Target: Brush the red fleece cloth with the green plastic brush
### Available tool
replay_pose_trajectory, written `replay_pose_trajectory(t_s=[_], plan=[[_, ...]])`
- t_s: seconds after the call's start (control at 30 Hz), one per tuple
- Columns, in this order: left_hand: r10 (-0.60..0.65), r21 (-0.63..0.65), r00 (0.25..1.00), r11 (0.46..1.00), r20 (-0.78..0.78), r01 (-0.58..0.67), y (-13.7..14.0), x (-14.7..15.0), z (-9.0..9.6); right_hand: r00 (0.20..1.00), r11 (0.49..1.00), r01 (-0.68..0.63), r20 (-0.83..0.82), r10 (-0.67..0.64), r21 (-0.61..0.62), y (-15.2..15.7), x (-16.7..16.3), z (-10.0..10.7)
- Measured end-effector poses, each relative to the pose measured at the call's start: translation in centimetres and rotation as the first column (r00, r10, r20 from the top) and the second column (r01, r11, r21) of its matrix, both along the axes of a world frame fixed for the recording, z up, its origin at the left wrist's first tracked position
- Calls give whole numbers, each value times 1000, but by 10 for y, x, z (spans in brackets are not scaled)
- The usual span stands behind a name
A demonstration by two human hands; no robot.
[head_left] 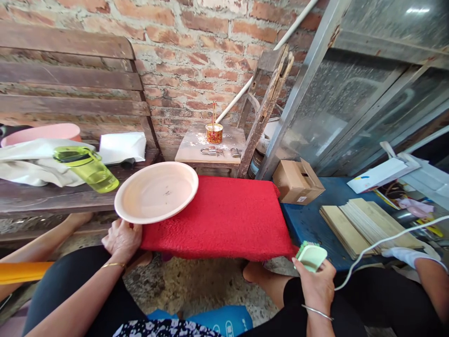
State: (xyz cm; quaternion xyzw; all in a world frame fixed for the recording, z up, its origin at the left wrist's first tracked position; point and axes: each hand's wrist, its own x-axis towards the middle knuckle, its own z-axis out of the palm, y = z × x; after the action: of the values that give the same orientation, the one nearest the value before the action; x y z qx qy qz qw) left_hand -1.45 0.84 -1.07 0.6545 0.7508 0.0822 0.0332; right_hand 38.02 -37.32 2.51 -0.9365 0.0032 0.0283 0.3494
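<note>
A red cloth lies spread over a low surface in front of me. On its left end a shallow cream basin sits, partly beyond the edge, with small dark specks inside. My left hand is at the cloth's near left corner, just under the basin's rim; its fingers are curled on the cloth, their tips hidden. At the near right corner, my right hand grips a pale green scrub brush, green bristles facing away. The right hand's thumb is close to the cloth's edge.
Left, a wooden bench bears a green water bottle. Behind stands a small stool with incense in a tin and padlocks. Right, a blue table holds a cardboard box and stacked cards, beside another person's gloved hand.
</note>
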Motion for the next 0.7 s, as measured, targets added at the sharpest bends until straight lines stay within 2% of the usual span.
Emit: replay_pose_trajectory(t_s=[0.2, 0.33, 0.43, 0.53, 0.7], plan=[[-4, 15, 1000, 1000, 21, 4, -1, 0, 0, 1000, 1000, -15, -15, 16, 27, 0, -1, 2], [1, 19, 1000, 1000, 17, -1, -3, 3, 3, 998, 993, -59, -18, 61, 98, 4, -10, 2], [10, 28, 1000, 1000, 9, -10, -3, 4, 3, 985, 974, -158, -49, 168, 160, 13, -26, -2], [8, 31, 1000, 999, 12, -8, -3, 3, 3, 953, 943, -291, -36, 300, 161, 30, -49, -6], [-9, 17, 999, 1000, 35, 9, -5, 4, 8, 833, 849, -528, 196, 518, 3, 57, -78, -10]])
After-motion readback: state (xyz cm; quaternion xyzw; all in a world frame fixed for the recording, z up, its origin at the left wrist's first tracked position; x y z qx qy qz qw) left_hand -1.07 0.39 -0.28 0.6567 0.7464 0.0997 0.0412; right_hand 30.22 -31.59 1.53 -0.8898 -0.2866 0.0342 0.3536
